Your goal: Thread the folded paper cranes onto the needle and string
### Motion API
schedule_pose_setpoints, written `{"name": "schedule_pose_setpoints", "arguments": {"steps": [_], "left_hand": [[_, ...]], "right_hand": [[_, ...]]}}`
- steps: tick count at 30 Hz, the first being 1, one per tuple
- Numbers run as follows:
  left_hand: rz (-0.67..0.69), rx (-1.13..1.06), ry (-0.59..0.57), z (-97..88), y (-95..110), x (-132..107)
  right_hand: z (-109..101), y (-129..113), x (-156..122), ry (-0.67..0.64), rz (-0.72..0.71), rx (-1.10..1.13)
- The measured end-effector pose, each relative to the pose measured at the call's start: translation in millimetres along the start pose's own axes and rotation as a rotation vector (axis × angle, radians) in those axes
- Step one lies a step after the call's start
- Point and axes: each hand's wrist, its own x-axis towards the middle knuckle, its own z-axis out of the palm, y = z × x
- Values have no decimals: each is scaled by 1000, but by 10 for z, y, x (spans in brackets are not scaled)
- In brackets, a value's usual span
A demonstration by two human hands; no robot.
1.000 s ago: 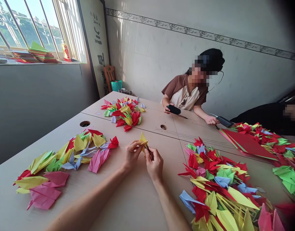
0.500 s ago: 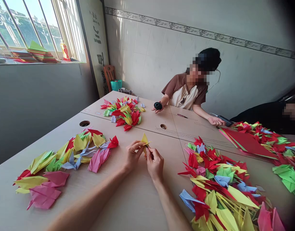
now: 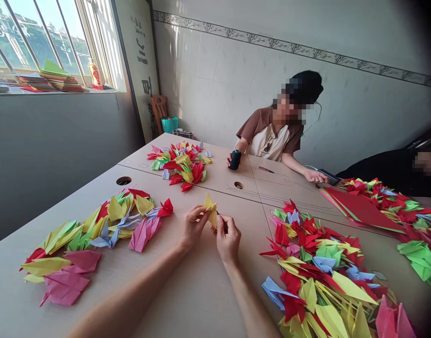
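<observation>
A yellow folded paper crane (image 3: pixel 211 210) is pinched in the fingertips of my left hand (image 3: pixel 194 226), above the middle of the table. Close by on the right, my right hand (image 3: pixel 228 236) has its fingers closed round a small dark object that I cannot make out, mostly hidden in the grip. Below the crane, partly covered by my hands, shows a small reddish beaded-looking thing (image 3: pixel 213 229). Left of my hands lies a curved row of folded paper cranes (image 3: pixel 118 209) in yellow, red, green, blue and pink. A larger pile of cranes (image 3: pixel 317 270) spreads to the right.
Another crane heap (image 3: pixel 183 162) lies farther back. Across the table (image 3: pixel 187 300) a person (image 3: pixel 271 129) holds a dark spool-like object (image 3: pixel 234 160). Red paper sheets (image 3: pixel 363 209), a thin pen-like item (image 3: pixel 266 169) and two round holes, one a table hole (image 3: pixel 124 180), are also there.
The yellow crane has turned, with more of its body showing. My right hand has shifted slightly right. The other person's dark spool-like object has tipped from end-on to upright.
</observation>
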Motion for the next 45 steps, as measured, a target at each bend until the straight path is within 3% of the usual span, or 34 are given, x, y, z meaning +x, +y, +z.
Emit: {"name": "schedule_pose_setpoints", "arguments": {"steps": [4,8,11,16,23,28,34,37,45], "left_hand": [[-182,-107,27,-38,26,19],[-316,-294,-43,-58,111,16],[-307,-309,-62,-42,139,13],[-345,-301,7,-42,71,42],[-473,-586,-58,-24,38,49],[-491,-480,-137,-6,58,40],[-396,-366,-191,-22,80,72],[-443,-376,-209,-29,48,70],[-595,-569,-97,-67,26,88]], "right_hand": [[-25,-6,24,121,163,133],[-38,-18,41,119,233,188],[-34,-38,43,106,245,219],[-12,-27,23,83,212,213],[14,4,24,-33,273,261],[12,7,35,-74,272,272],[-1,-3,26,-80,225,230],[-4,-7,29,-84,230,238],[1,-8,11,-108,150,201]]}}
